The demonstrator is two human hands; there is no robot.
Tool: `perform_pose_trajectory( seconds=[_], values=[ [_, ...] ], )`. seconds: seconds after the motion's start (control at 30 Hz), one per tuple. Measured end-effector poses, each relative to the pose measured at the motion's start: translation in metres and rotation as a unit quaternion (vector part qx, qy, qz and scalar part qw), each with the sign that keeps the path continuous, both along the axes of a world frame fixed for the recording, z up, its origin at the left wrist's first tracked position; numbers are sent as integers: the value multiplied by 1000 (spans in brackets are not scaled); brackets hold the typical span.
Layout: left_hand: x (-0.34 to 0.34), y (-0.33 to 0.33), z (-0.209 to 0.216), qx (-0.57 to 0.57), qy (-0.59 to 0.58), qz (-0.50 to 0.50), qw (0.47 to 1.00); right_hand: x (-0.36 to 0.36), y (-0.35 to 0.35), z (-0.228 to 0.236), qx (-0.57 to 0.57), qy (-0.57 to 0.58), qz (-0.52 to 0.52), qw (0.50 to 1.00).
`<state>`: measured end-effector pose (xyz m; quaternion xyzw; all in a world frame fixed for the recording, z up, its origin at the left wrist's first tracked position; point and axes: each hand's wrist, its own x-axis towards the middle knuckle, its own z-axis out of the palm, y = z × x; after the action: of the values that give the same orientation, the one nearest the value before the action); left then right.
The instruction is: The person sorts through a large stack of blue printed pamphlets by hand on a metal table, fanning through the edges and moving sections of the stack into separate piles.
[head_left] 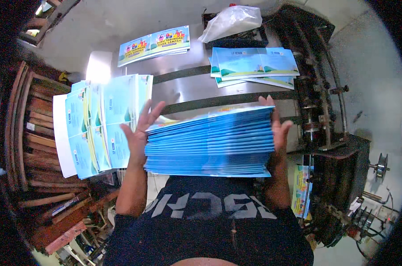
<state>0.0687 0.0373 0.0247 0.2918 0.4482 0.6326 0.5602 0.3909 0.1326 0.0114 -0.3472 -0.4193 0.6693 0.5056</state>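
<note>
A tall stack of blue printed booklets (210, 144) stands directly in front of me, its layered edges facing my body. Along the stack's left end lies my left hand (141, 128), fingers spread and thumb pointing away from it. My right hand (279, 133) is against the opposite end, with its fingers stretched out and its thumb apart. Neither hand has its fingers wrapped round the booklets. Part of the stack is blurred, and its underside is hidden.
Piles of light-blue printed sheets (116, 102) lie to the left on the metal table (183, 91). Farther back are colourful covers (170, 40), more blue sheets (254, 62) and a clear plastic bag (234, 22). Dark machinery (312, 126) borders the right side; stacked wooden boards (43, 142) stand left.
</note>
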Motion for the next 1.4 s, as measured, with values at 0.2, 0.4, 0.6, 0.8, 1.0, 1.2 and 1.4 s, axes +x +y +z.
perform_pose_trajectory(
  seconds=[0.2, 0.4, 0.6, 0.8, 1.0, 1.2, 1.4],
  values=[
    [-33, 0, -68, -90, -85, 69, 990, 16, 18, -45, -61, -28, 20, 998],
    [-74, -62, -113, 36, -146, -161, 975, 60, -41, -59, -69, -90, 35, 993],
    [-3, -36, -11, -9, -71, 21, 997, 40, -54, -45, -23, -93, 23, 995],
    [-3, -43, -28, 23, 7, -34, 999, 37, -62, -44, -5, -118, 42, 992],
    [-1, -49, -26, 4, 21, -29, 999, 24, -71, -22, -6, -105, 31, 994],
    [-1, -59, -33, 7, 18, -18, 1000, 19, -77, -3, -25, -111, 18, 993],
    [-5, -76, -39, -54, 53, -19, 997, 41, -86, -12, -14, -150, 66, 986]
  ],
)
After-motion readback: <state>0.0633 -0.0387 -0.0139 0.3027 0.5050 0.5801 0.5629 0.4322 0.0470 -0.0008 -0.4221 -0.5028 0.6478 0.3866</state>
